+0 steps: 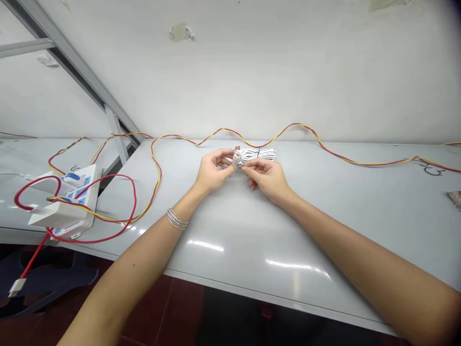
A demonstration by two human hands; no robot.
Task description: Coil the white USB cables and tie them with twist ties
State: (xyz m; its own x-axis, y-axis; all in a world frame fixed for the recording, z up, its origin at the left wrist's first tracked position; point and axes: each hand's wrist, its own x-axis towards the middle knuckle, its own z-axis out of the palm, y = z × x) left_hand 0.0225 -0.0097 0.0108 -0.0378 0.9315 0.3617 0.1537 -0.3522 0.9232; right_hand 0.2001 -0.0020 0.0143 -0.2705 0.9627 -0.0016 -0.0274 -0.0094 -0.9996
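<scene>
A coiled white cable point(266, 154) is held just above the grey tabletop, its loops bound in the middle by a thin black tie point(258, 153). My left hand point(215, 169) grips the bundle's left end between thumb and fingers, at a pale plug-like end piece point(236, 157). From the right, my right hand point(265, 177) pinches thumb and forefinger together at the lower left edge of the same cable, close to the left thumb. Its fingertips partly hide what lies between them.
A white power strip point(94, 180) with white adapters point(59, 215) and looped red cable point(135, 192) lies at the left. A red-and-yellow wire point(216, 130) runs along the wall. Black twist ties point(433, 169) lie at the right. The tabletop's front edge point(230, 290) is nearest me.
</scene>
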